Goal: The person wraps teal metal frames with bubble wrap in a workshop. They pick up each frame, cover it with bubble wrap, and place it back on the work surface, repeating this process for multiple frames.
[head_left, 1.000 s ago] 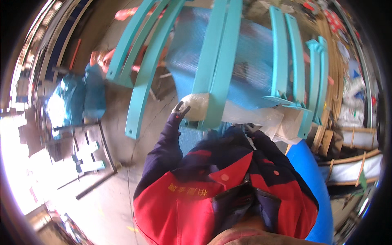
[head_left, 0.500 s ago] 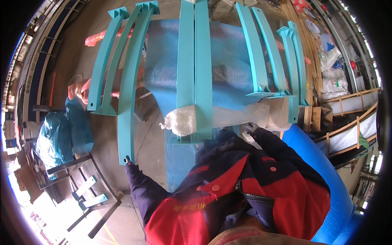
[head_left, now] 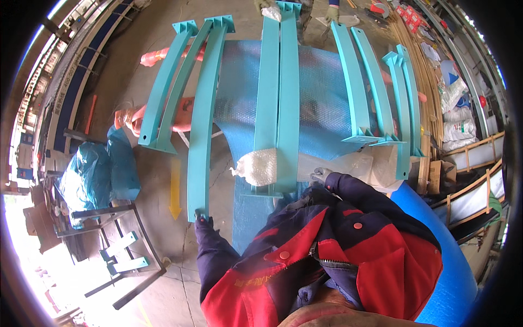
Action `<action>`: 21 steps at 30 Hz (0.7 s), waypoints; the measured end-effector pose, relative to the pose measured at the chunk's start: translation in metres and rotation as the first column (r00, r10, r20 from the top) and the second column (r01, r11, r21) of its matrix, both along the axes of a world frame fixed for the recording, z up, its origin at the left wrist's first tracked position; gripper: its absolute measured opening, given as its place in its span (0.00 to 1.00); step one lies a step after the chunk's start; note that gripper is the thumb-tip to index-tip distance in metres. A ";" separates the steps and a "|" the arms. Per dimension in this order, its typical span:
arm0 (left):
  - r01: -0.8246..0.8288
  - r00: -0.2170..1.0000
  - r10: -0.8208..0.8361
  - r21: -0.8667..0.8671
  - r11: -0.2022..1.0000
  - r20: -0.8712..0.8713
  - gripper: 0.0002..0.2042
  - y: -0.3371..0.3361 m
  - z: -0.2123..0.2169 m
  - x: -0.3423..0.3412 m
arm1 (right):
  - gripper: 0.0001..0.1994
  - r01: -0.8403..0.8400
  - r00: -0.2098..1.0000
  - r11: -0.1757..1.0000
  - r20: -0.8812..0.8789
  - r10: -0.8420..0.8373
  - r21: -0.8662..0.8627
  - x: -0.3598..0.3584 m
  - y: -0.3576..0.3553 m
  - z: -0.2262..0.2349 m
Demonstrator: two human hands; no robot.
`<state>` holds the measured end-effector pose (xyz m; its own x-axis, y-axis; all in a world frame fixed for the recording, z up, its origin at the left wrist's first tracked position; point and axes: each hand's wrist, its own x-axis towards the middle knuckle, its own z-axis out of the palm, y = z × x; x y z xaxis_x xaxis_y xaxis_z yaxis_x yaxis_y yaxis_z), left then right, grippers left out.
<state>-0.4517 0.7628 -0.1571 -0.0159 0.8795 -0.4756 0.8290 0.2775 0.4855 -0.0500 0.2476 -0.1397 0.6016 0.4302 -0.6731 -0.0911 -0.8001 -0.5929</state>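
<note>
My left hand (head_left: 204,219), in a dark glove, grips the near end of a long teal steel beam (head_left: 201,125), its thumb by the bolt hole and its other fingers hidden. My right hand (head_left: 320,174), grey-gloved, is held out with its fingers apart beside clear plastic film (head_left: 348,168); nothing shows in it. Between the hands lies a pair of teal beams (head_left: 267,103), with bubble wrap (head_left: 257,167) bundled round part of the near end. At the far ends are a co-worker's gloved hands (head_left: 333,13), one of them by white wrapping (head_left: 271,13).
Blue bubble-wrap sheeting (head_left: 234,92) spreads under the beams. More teal beams (head_left: 351,87) lie to the right, others (head_left: 169,87) to the left. A blue roll (head_left: 436,240) stands at my right. Blue bags (head_left: 87,171) and a dark metal frame (head_left: 136,294) are on the left.
The whole view has shifted, so the beams sit farther right and lower. A co-worker's hands now show at the far end. My left hand stays at the beam end; my right has moved slightly leftward.
</note>
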 end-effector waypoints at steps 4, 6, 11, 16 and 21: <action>0.130 0.991 -0.130 0.002 0.991 -0.002 0.42 -0.015 0.000 0.005 | 0.33 -0.012 1.000 0.998 0.024 0.011 0.058 -0.005 -0.011 -0.026; 0.202 0.979 -0.202 0.009 0.979 0.000 0.42 -0.022 -0.002 0.007 | 0.32 0.005 1.000 0.999 0.019 -0.006 0.047 -0.006 -0.025 -0.051; 0.413 0.910 -0.414 0.049 0.909 0.022 0.42 -0.040 -0.011 0.002 | 0.28 -0.068 0.996 0.996 0.058 0.072 -0.065 -0.009 -0.062 -0.084; 0.651 0.745 -0.661 0.118 0.750 0.090 0.41 -0.050 -0.046 -0.017 | 0.21 0.089 0.995 0.995 0.039 -0.090 0.033 -0.026 -0.074 -0.049; 0.727 0.654 -0.746 0.169 0.665 0.123 0.41 -0.054 -0.073 -0.031 | 0.16 0.169 0.974 0.977 -0.175 -0.145 0.133 -0.043 -0.060 -0.025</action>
<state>-0.4824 0.7092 -0.2298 0.7280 0.6069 -0.3188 0.6433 -0.4441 0.6237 -0.0926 0.1877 -0.1650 0.5567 0.4401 -0.7045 -0.3137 -0.6739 -0.6689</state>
